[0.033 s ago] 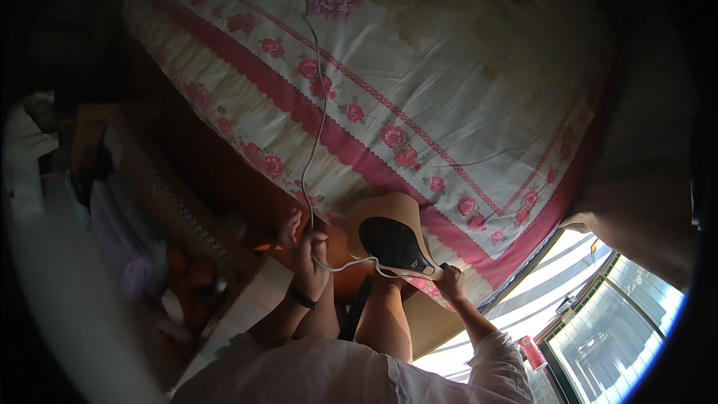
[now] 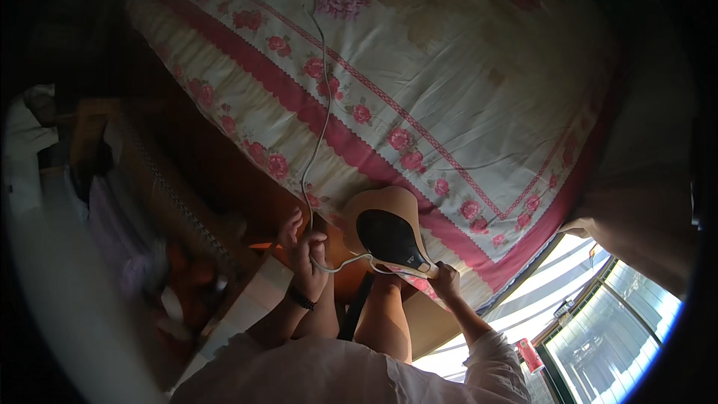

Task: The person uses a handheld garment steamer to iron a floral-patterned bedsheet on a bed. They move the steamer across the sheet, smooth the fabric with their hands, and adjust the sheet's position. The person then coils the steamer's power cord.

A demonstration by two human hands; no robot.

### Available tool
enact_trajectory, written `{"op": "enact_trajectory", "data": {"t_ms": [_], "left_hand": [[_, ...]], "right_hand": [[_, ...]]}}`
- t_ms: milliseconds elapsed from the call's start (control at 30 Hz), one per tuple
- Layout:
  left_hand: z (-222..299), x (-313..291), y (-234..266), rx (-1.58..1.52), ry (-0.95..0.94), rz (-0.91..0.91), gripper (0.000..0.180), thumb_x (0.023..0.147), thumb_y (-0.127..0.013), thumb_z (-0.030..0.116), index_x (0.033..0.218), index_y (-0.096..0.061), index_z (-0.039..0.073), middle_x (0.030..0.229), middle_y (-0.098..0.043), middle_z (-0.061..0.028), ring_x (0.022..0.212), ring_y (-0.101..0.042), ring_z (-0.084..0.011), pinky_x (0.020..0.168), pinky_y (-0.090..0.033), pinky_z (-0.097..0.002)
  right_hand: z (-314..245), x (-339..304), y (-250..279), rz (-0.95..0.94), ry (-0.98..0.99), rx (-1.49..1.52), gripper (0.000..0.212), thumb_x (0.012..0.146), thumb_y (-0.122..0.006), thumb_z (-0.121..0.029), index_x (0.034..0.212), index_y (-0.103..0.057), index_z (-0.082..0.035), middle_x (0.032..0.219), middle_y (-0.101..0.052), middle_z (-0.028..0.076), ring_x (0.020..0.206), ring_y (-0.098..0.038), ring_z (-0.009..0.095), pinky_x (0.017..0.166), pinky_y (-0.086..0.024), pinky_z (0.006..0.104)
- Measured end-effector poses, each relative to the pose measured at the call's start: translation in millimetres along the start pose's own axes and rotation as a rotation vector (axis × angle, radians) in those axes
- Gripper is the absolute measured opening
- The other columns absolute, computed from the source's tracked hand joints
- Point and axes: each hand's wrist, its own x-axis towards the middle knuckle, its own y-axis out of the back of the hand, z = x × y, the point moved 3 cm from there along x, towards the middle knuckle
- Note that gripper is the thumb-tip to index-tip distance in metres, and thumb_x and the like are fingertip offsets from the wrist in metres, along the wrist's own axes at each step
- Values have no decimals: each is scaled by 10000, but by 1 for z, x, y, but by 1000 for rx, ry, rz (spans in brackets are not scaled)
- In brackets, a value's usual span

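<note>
Because the narrow handle (image 2: 428, 268) of the beige appliance (image 2: 404, 206) points to my right, the fingers of my right hand (image 2: 446, 281) are closed round it, presumably to bear the weight from its slim end; the appliance sits at the near edge of the flowered bed cover (image 2: 464, 112), above my legs (image 2: 384, 314), though I cannot tell whether it rests there or hangs from my grip; the fingers of my left hand (image 2: 305, 263) appear to pinch the grey cord (image 2: 326, 108) against the thumb, the others loosely spread, probably to hold its slack off my legs; from that pinch the cord runs away over the bed cover one way, and sags toward the handle the other; the appliance looks smooth, rounded and paddle-shaped, with a black oval panel (image 2: 383, 236) narrowing toward the handle and a small pale mark (image 2: 410, 259) near its tip.
</note>
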Motion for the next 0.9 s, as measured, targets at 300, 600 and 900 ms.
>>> {"op": "enact_trajectory", "data": {"t_ms": [300, 600, 900], "left_hand": [[-41, 47, 88, -104, 81, -1, 357, 1016, -435, 368, 920, -580, 56, 1139, -494, -151, 1094, -512, -297, 915, -437, -405], [-60, 107, 139, -237, -81, -20, 442, 1002, -392, 480, 909, -590, 96, 1224, -501, -138, 1222, -492, -363, 953, -462, -457], [-73, 126, 166, -220, -243, -41, 333, 984, -505, 391, 937, -572, 68, 974, -614, -117, 943, -626, -303, 769, -520, -428]], "right_hand": [[-191, 114, -39, 22, 193, -78, 226, 658, -742, -148, 780, -573, -60, 639, -620, 175, 623, -630, 393, 569, -516, 473], [-368, 229, -93, 1, 223, -126, 262, 708, -718, -212, 822, -547, -49, 694, -646, 184, 696, -655, 392, 624, -527, 479], [-466, 310, -96, 79, 177, -98, 256, 704, -694, -223, 884, -580, -81, 748, -666, 190, 748, -663, 406, 671, -529, 516]]}}
